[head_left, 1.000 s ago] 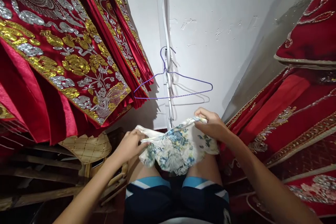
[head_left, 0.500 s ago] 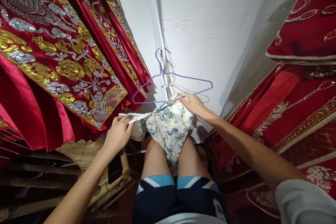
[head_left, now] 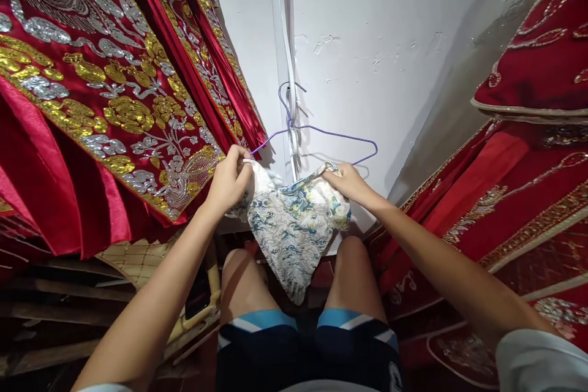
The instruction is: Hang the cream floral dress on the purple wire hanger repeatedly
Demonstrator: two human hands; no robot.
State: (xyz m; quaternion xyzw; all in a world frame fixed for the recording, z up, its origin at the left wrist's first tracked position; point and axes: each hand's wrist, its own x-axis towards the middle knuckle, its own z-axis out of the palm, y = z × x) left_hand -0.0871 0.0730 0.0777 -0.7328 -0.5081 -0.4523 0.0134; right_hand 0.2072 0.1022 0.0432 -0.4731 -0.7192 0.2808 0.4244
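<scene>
A white garment [head_left: 294, 233] with a blue, green and yellow floral print hangs stretched between my hands, its lower part tapering down above my knees. My left hand [head_left: 232, 180] is closed on its upper left edge, beside the left arm of the hanger. My right hand [head_left: 351, 184] pinches the upper right edge, thumb on the near side. Behind the garment a purple wire hanger [head_left: 335, 133] hangs by its hook at the wall. The cloth covers the hanger's bottom bar and part of its left corner.
Red cloth with gold and silver sequins [head_left: 128, 110] hangs close on the left. More red embroidered cloth [head_left: 519, 196] lines the right. A white strip [head_left: 282, 24] runs down the white wall [head_left: 367, 24]. Bamboo furniture [head_left: 193, 318] stands low at left.
My left hand has moved up and right, lifting the garment's left side to the hanger's left corner. The garment is spread wider, and my knees have parted. My right hand has shifted slightly right.
</scene>
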